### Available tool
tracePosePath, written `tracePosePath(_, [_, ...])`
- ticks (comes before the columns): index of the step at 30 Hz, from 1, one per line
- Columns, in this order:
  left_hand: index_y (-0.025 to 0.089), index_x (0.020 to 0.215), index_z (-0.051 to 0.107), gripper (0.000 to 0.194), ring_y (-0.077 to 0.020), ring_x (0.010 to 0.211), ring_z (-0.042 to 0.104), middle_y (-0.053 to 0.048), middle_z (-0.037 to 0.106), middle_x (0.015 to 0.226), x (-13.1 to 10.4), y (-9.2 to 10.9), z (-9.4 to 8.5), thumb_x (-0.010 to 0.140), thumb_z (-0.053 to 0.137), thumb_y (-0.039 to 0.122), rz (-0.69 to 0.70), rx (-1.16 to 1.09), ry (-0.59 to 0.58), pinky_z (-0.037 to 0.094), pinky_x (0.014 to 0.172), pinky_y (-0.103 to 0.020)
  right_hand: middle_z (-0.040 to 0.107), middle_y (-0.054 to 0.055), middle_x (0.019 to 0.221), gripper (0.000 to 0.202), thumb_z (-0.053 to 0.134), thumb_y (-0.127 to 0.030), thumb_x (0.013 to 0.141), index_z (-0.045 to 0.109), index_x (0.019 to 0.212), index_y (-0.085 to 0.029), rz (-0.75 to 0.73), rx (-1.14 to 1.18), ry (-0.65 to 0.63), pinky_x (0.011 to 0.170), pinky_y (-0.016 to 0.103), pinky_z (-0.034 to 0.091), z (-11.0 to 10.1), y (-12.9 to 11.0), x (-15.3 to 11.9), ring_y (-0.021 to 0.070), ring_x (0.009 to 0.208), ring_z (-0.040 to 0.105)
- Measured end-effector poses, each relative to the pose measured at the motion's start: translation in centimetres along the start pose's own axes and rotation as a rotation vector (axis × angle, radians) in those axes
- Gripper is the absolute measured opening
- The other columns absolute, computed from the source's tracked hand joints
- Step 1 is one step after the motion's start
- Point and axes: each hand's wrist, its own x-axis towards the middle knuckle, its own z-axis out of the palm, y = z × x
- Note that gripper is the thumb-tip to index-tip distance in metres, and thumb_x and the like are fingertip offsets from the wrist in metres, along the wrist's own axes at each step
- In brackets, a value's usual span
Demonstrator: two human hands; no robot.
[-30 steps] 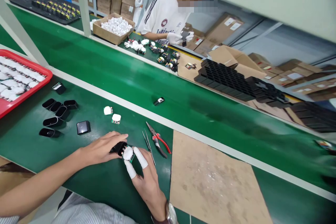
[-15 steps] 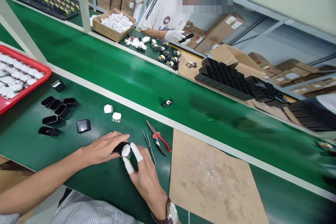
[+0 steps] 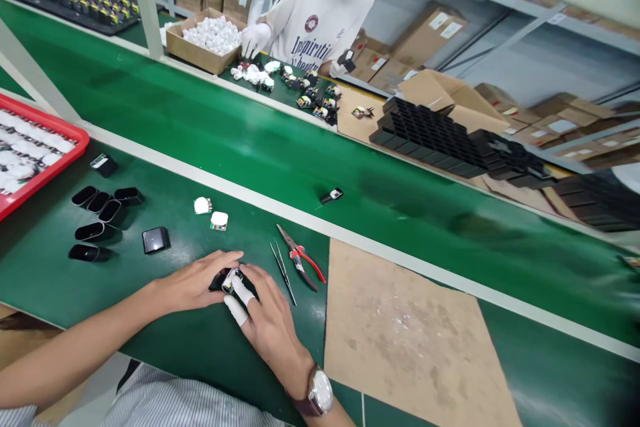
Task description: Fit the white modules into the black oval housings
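My left hand (image 3: 193, 279) is wrapped round a small black casing (image 3: 217, 282) that lies on its side. A circuit board with a white pad (image 3: 230, 279) sits mostly inside the casing's mouth. White finger covers are on the thumb and index finger of my right hand (image 3: 273, 313); the index finger presses on the board and the thumb is at the casing's edge. Two more padded circuit boards (image 3: 219, 220) lie beyond my hands. Tweezers (image 3: 283, 273) and red-handled pliers (image 3: 302, 257) rest to the right of them.
Several black casings (image 3: 90, 231) stand at left beside a red tray (image 3: 83, 140) of white-padded parts. A cardboard sheet (image 3: 400, 327) covers the bench at right. A filled casing (image 3: 332, 196) lies on the green belt (image 3: 260, 140). Across it, a white-gloved co-worker (image 3: 320, 13) handles parts.
The circuit board has gone deeper into the casing, and my right index finger has moved onto it. The co-worker's gloved hand has moved left to the white parts.
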Motion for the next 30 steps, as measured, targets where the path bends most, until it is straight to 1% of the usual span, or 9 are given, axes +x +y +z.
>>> tracePosePath(6, [0.033, 0.163, 0.029, 0.08, -0.0293, 0.136, 0.063, -0.012, 0.059, 0.152, -0.2, 0.5, -0.2, 0.095, 0.069, 0.019, -0.028, 0.001, 0.02, 0.054, 0.113, -0.048, 0.065, 0.018, 0.138, 0.031, 0.065, -0.019, 0.102, 0.062, 0.133, -0.018, -0.014, 0.045, 0.028, 0.101, 0.05, 0.063, 0.7, 0.6, -0.5, 0.0312, 0.131, 0.063])
tracePosePath(9, [0.029, 0.151, 0.041, 0.06, -0.0267, 0.127, 0.069, -0.01, 0.067, 0.141, -0.5, 0.7, -0.1, 0.098, 0.067, 0.021, -0.027, -0.008, 0.046, 0.057, 0.108, -0.046, 0.067, 0.017, 0.128, 0.031, 0.061, -0.017, 0.103, 0.063, 0.133, -0.017, 0.002, 0.003, 0.038, 0.089, 0.045, 0.066, 0.8, 0.7, -1.0, 0.0285, 0.113, 0.069])
tracePosePath(13, [0.026, 0.126, 0.054, 0.031, -0.0256, 0.114, 0.074, -0.007, 0.073, 0.124, -0.7, 0.6, 0.0, 0.099, 0.068, 0.027, -0.026, 0.047, 0.092, 0.061, 0.098, -0.043, 0.066, 0.014, 0.12, 0.033, 0.059, -0.017, 0.102, 0.066, 0.134, -0.018, 0.02, -0.075, -0.04, 0.081, 0.043, 0.064, 0.5, 0.5, -0.9, 0.0273, 0.101, 0.068])
tracePosePath(16, [0.026, 0.122, 0.057, 0.022, -0.0237, 0.115, 0.073, -0.007, 0.072, 0.126, -0.6, 0.6, 0.1, 0.102, 0.065, 0.026, 0.089, 0.069, 0.107, 0.06, 0.099, -0.039, 0.067, 0.012, 0.124, 0.033, 0.06, -0.024, 0.104, 0.065, 0.136, -0.022, 0.021, -0.005, -0.061, 0.085, 0.042, 0.063, -0.4, 1.0, -0.7, 0.0253, 0.103, 0.068])
tracePosePath(19, [0.023, 0.115, 0.064, 0.011, -0.022, 0.118, 0.071, -0.01, 0.07, 0.132, -0.3, 0.7, 0.0, 0.107, 0.058, 0.02, 0.247, 0.102, 0.125, 0.058, 0.102, -0.035, 0.067, 0.012, 0.128, 0.037, 0.058, -0.024, 0.106, 0.059, 0.144, -0.024, 0.095, 0.033, 0.061, 0.094, 0.041, 0.062, -1.4, 2.7, -1.2, 0.0235, 0.111, 0.069])
tracePosePath(22, [0.021, 0.106, 0.069, 0.012, -0.0214, 0.115, 0.073, -0.012, 0.07, 0.133, 0.1, 0.7, -0.1, 0.107, 0.058, 0.018, 0.308, 0.088, 0.141, 0.059, 0.099, -0.033, 0.069, 0.015, 0.122, 0.038, 0.058, -0.021, 0.105, 0.058, 0.143, -0.019, 0.217, -0.165, 0.147, 0.094, 0.046, 0.062, -1.6, 5.0, -2.3, 0.0281, 0.111, 0.069])
tracePosePath(25, [0.02, 0.104, 0.07, 0.009, -0.0225, 0.114, 0.075, -0.013, 0.071, 0.133, 0.4, 0.4, 0.0, 0.105, 0.062, 0.02, 0.294, 0.046, 0.15, 0.061, 0.097, -0.033, 0.07, 0.018, 0.118, 0.036, 0.052, -0.016, 0.105, 0.06, 0.14, -0.013, 0.217, -0.354, 0.096, 0.087, 0.05, 0.063, -0.9, 6.5, -3.1, 0.032, 0.107, 0.07])
tracePosePath(27, [0.021, 0.11, 0.069, 0.008, -0.0241, 0.117, 0.074, -0.014, 0.072, 0.132, 0.4, 0.2, 0.3, 0.105, 0.064, 0.023, 0.256, 0.033, 0.16, 0.061, 0.1, -0.036, 0.071, 0.016, 0.112, 0.038, 0.047, -0.011, 0.104, 0.061, 0.139, -0.013, 0.19, -0.324, 0.091, 0.084, 0.046, 0.064, -0.7, 6.5, -3.2, 0.0299, 0.104, 0.071])
tracePosePath(30, [0.024, 0.126, 0.062, 0.026, -0.025, 0.121, 0.073, -0.011, 0.074, 0.13, 0.2, -0.1, 0.6, 0.101, 0.069, 0.029, 0.127, 0.029, 0.177, 0.06, 0.105, -0.04, 0.069, 0.011, 0.11, 0.036, 0.049, -0.01, 0.103, 0.062, 0.135, -0.017, 0.147, -0.14, 0.089, 0.08, 0.036, 0.064, -1.5, 5.0, -2.8, 0.0231, 0.096, 0.071])
